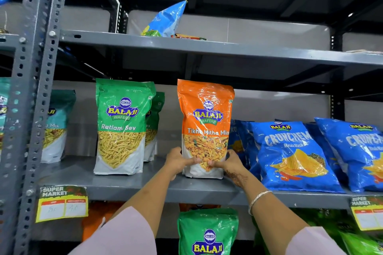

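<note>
Two pale sleeves (124,234) fill the lower foreground, and bare forearms reach up from them to the middle shelf (132,186) of a grey slotted-steel rack. The left hand (179,160) and the right hand (227,161) both grasp the lower part of an orange pouch (206,122), one on each side edge, thumbs laid across its clear window. The pouch (labelled "Tikha Mitha Mix") stands upright with its label forward and its base apparently on the shelf board near the front lip. It sits between a green pouch (121,126) well to its left and the blue crisp bags (290,155) just beside it on the right. A bracelet (258,198) circles the right wrist, and a price tag (62,203) hangs from the shelf edge. Another green pouch (207,232) shows on the level below. The step in hand appears to be seating and squaring the orange pouch in its slot. The next move likely calls for settling the base flat, checking that it stands alone, and then loosening both grips together so it neither tips forward nor leans on the blue bags.
</note>
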A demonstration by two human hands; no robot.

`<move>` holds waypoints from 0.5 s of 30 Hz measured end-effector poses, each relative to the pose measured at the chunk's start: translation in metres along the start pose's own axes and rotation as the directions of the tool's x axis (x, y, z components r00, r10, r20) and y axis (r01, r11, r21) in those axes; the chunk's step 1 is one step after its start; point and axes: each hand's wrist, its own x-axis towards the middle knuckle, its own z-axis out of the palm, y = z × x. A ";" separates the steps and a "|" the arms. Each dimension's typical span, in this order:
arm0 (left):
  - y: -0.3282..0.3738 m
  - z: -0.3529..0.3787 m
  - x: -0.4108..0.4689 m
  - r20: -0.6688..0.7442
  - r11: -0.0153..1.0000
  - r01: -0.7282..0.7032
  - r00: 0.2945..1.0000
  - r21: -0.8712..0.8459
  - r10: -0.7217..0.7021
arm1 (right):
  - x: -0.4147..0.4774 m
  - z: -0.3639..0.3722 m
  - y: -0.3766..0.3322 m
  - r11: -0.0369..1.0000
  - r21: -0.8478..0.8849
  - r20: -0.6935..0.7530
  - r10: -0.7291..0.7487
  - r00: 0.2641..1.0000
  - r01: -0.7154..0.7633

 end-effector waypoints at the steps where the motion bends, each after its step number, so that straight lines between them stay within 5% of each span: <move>1: 0.002 0.000 -0.003 -0.005 1.000 -0.004 1.000 0.003 0.004 | -0.002 -0.001 0.000 1.000 -0.011 -0.010 -0.006 1.000 0.006; 15: 0.049 0.019 -0.051 -0.014 0.996 -0.090 0.996 -0.009 0.090 | -0.064 -0.044 -0.035 0.991 -0.060 -0.111 -0.127 0.986 0.121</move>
